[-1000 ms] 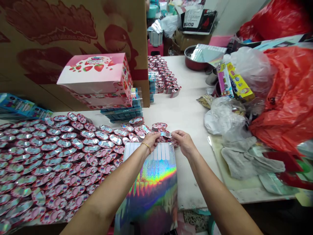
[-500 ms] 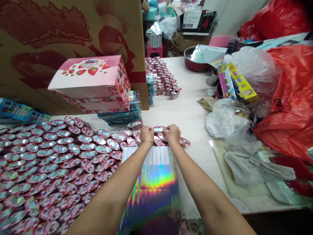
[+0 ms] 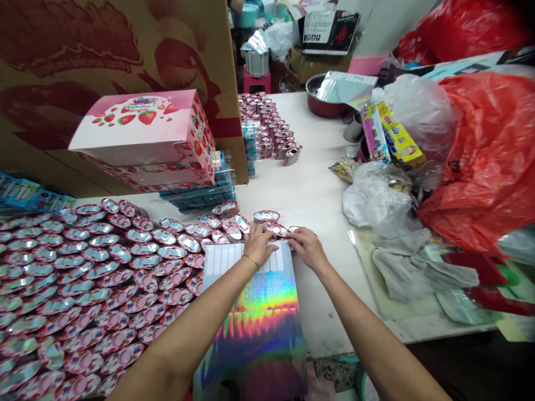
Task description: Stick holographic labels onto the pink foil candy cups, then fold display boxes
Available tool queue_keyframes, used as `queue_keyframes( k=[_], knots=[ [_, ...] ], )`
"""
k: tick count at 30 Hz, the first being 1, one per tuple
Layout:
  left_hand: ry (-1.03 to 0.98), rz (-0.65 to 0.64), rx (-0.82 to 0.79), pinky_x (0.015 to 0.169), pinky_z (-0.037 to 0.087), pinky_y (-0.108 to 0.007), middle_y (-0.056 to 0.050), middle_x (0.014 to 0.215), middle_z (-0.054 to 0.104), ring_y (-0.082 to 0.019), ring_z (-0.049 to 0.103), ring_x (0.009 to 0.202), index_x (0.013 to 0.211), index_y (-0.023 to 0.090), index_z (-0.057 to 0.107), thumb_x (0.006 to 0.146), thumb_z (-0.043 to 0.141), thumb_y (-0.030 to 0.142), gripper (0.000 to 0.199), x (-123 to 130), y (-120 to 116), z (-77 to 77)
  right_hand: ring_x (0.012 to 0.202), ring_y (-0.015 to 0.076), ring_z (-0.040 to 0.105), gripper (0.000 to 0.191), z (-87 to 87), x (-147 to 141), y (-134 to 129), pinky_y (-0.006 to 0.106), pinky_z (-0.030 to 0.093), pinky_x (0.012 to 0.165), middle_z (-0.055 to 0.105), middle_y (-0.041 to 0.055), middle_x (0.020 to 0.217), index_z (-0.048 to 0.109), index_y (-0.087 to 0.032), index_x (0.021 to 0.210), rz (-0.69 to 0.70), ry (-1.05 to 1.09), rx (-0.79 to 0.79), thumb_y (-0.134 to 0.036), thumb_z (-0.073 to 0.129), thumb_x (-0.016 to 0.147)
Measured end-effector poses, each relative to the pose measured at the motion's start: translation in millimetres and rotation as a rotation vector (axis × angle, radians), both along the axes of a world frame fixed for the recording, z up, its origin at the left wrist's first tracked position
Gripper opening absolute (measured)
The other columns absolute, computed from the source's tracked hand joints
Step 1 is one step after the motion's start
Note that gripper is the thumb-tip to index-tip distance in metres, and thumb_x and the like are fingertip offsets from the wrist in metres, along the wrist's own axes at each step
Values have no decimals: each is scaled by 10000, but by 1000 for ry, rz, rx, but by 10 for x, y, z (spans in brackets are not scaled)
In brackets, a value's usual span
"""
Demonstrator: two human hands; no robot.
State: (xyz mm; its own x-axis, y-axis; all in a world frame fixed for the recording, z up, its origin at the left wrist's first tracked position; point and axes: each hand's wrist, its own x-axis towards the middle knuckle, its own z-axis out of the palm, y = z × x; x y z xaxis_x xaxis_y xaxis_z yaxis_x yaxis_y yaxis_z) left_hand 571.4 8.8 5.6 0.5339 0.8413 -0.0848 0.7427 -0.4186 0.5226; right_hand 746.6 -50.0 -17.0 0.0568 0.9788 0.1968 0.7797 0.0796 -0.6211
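My left hand (image 3: 259, 246) lies over the top edge of a shiny rainbow sticker sheet (image 3: 261, 320). Its thumb is stretched apart from the fingers, whose tips reach a red-and-pink oval box (image 3: 276, 229). Beside it, my right hand (image 3: 307, 248) has thumb and fingers pinched together near the same box; whatever they hold is too small to make out. Another oval box (image 3: 266, 216), with a silvery top, stands free just behind the hands. Many similar oval boxes (image 3: 142, 262) fill the left side, some with silvery tops and some with bare pink ones.
A strawberry-print carton (image 3: 140, 131) sits on blue packs (image 3: 200, 197) before a large cardboard box (image 3: 188, 67). More oval boxes (image 3: 271, 128) stand farther back. On the right are a grey cloth (image 3: 418, 264), clear plastic bags (image 3: 376, 195), red bags (image 3: 480, 150) and a round pan (image 3: 320, 103).
Both hands have let go of the silvery-topped oval box and come nearer to me, down to the sheet's top edge. The right has also shifted rightward. The view has moved slightly.
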Motion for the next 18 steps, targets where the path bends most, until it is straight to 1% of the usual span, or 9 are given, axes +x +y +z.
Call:
queue_keyframes(
  k=[3,5,6,8,11,13,14,15,18],
  knots=[
    [-41,26,0,820,323,-365,-27,990,520,-214,437,986,848,254,632,694,654,264,156,56,-60,-90,847,198,499,183,-36,-80,-90,347,376,756,583,44,854,655,-280,949,65,-200,33,-263,555,797],
    [-64,27,-8,820,324,-361,-29,977,530,-210,448,980,785,229,632,718,627,243,69,77,-60,-135,858,206,490,193,-51,-124,-92,352,370,747,583,50,869,643,-281,969,56,-261,53,-265,564,793],
    [-78,30,-7,821,327,-360,-33,977,536,-211,452,983,782,220,629,729,614,244,60,78,-57,-152,863,208,487,194,-59,-138,-87,352,368,745,584,51,874,637,-274,974,44,-264,62,-266,563,795],
    [-127,13,-2,823,339,-353,-42,983,554,-209,465,979,866,211,615,743,602,267,136,68,-50,-179,868,207,487,170,-78,-149,-74,349,365,745,587,51,871,631,-255,953,18,-223,78,-273,556,801],
    [-194,-65,-12,818,362,-337,-49,937,596,-201,503,924,998,200,580,730,622,303,290,46,-26,-213,836,199,493,102,-105,-140,-47,337,361,738,586,39,809,629,-224,821,-24,-118,83,-290,553,804],
    [-201,-103,-33,818,372,-330,-50,904,619,-195,527,888,961,199,603,726,628,277,249,45,6,-227,804,189,496,132,-109,-126,-21,327,361,731,580,29,760,613,-212,722,-29,-68,74,-290,548,806],
    [-200,-110,-44,820,375,-327,-52,894,627,-193,536,879,926,197,619,728,626,255,207,48,25,-228,799,185,498,146,-105,-118,-7,323,363,730,582,27,755,609,-208,703,-25,-51,73,-288,546,808],
    [-200,-114,-56,819,379,-322,-53,887,633,-189,543,871,890,193,633,731,620,232,164,53,44,-223,807,183,501,139,-97,-110,7,320,365,733,589,27,773,613,-207,715,-17,-38,76,-288,547,807],
    [-209,-119,-95,792,393,-293,-50,828,641,-170,555,827,784,177,653,744,594,187,72,71,89,-172,860,182,508,111,-59,-97,30,317,372,757,610,32,862,636,-215,832,35,-26,109,-294,566,798]
  ],
)
